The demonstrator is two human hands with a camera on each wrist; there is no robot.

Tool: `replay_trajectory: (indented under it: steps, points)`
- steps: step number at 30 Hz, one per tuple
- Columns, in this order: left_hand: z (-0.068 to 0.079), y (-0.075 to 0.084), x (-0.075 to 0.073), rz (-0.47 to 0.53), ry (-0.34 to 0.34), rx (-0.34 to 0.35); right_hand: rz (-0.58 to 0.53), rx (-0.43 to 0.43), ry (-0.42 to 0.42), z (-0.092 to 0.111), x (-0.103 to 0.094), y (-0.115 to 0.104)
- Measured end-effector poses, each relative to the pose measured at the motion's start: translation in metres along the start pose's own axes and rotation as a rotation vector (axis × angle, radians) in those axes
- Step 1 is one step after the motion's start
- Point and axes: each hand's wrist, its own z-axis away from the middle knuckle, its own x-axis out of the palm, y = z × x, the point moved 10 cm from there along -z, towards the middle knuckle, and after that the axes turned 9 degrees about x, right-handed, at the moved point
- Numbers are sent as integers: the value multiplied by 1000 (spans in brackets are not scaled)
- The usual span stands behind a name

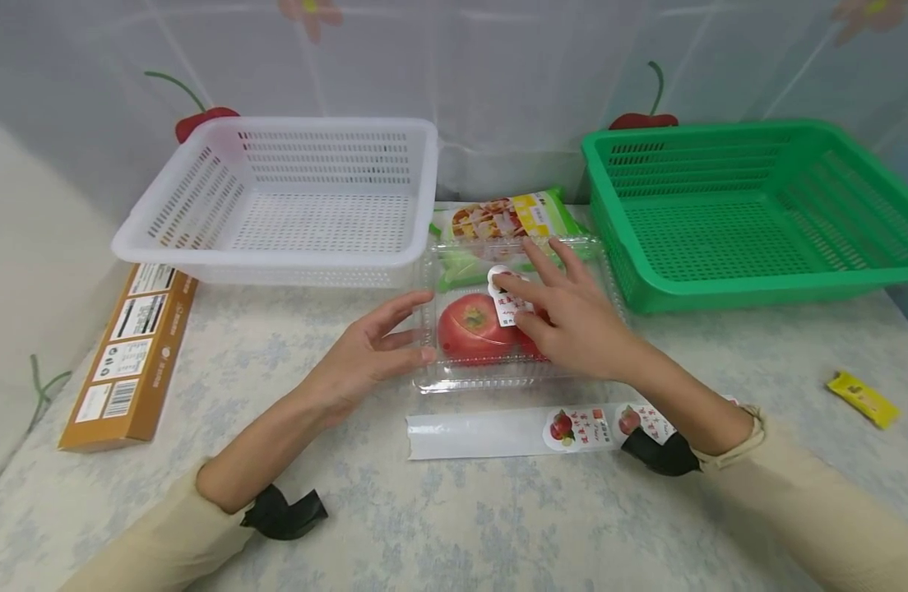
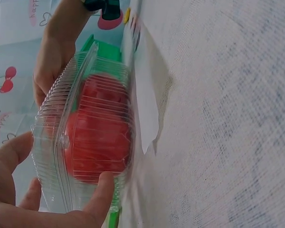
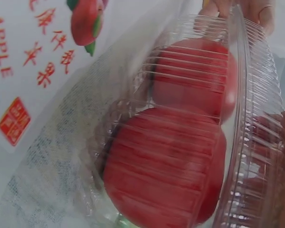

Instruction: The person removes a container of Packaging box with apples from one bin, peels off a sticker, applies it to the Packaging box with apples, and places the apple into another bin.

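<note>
A clear plastic clamshell box (image 1: pixel 461 384), lid down, holds two red apples (image 1: pixel 465 330) seen side by side in both wrist views. A white apple-picture sticker (image 1: pixel 507 311) lies on the lid. My right hand (image 1: pixel 576 325) reaches over the box with fingers spread, fingertips on the sticker and lid. At the box's left side is my left hand (image 1: pixel 361 353), thumb and fingers apart, fingertips against the clear wall. Just in front of the box lies a backing strip (image 1: pixel 476 436) bearing more apple stickers, partly covered by the right forearm.
A white basket (image 1: pixel 276 261) stands at back left, a green basket (image 1: pixel 757 292) at back right. Behind the box is a green and yellow food packet (image 1: pixel 543 215). An orange-brown carton (image 1: pixel 132 362) lies far left; a small yellow wrapped packet (image 1: pixel 863 400) lies right.
</note>
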Motion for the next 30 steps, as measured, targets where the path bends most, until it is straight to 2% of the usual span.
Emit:
replay_trajectory:
  steps: [9,14,22,30]
  points:
    - [-1,-1,-1,3,-1,-4,-167,6,-157,0,1,3]
    - [-1,-1,0,7,-12,5,-224,5,-197,-1,1,5]
    - [-1,0,0,6,-21,17,-200,5,-141,-3,0,5]
    - [-2,-1,0,4,-23,14,12,17,-18,-2,2,4]
